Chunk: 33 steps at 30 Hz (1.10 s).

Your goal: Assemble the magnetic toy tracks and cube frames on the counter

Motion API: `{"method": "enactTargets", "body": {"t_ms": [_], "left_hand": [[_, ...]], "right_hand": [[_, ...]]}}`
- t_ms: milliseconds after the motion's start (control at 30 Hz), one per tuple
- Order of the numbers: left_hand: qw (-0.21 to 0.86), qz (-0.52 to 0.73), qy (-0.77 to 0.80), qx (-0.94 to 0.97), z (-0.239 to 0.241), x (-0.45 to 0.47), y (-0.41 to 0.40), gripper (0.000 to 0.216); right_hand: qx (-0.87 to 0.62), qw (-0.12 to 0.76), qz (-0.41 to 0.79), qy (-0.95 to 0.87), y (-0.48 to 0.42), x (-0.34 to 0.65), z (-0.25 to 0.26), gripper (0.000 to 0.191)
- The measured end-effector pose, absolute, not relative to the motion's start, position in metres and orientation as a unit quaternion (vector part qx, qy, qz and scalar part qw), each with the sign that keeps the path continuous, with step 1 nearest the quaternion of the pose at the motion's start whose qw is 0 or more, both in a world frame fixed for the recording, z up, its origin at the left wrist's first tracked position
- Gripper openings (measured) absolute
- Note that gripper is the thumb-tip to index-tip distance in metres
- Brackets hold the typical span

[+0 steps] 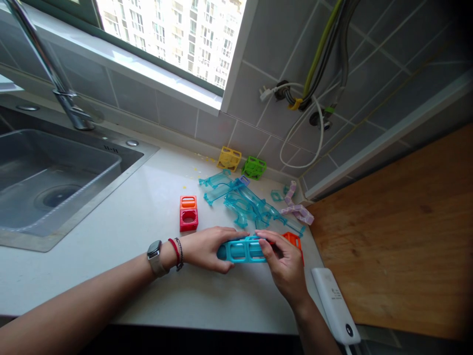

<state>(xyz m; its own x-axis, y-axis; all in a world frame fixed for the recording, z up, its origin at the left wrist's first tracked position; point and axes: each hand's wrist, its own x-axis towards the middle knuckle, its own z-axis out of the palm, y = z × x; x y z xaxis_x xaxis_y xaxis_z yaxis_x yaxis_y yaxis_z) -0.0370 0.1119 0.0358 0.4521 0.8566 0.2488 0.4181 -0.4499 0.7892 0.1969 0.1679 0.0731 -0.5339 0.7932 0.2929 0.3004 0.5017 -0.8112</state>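
A blue plastic toy block with open window-like sides (246,250) lies lengthwise between my hands, low over the front part of the counter. My left hand (209,248), with a watch and bracelets on its wrist, is closed around the left end, thumb below and fingers above. My right hand (286,264) pinches the right end between thumb and fingers. An orange-red block (293,240) shows partly behind my right hand. Beyond the hands lies a pile of clear blue plastic track pieces (244,199). Left of it sits a joined orange and red block (188,213).
By the back wall stand a yellow block (229,159) and a green block (253,167). Pale purple track pieces (297,207) lie near the wooden panel (399,231). A white device (335,305) is at the right edge. The sink (88,197) and faucet (70,106) are left.
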Motion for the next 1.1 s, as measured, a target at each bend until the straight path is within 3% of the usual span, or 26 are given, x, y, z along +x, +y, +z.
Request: {"method": "enactTargets", "body": {"t_ms": [633, 900, 1100], "left_hand": [[0.352, 0.329, 0.402, 0.779, 0.036, -0.036, 0.111, 0.073], [0.373, 0.35, 0.447, 0.734, 0.038, -0.041, 0.113, 0.087], [0.363, 0.411, 0.473, 0.69, 0.043, -0.044, 0.114, 0.08]], "right_hand": [[-0.382, 0.385, 0.356, -0.761, 0.162, 0.179, 0.067, 0.023], [-0.372, 0.377, 0.499, -0.686, 0.167, 0.191, 0.058, 0.042], [-0.359, 0.388, 0.559, -0.639, 0.164, 0.204, 0.039, 0.055]]}}
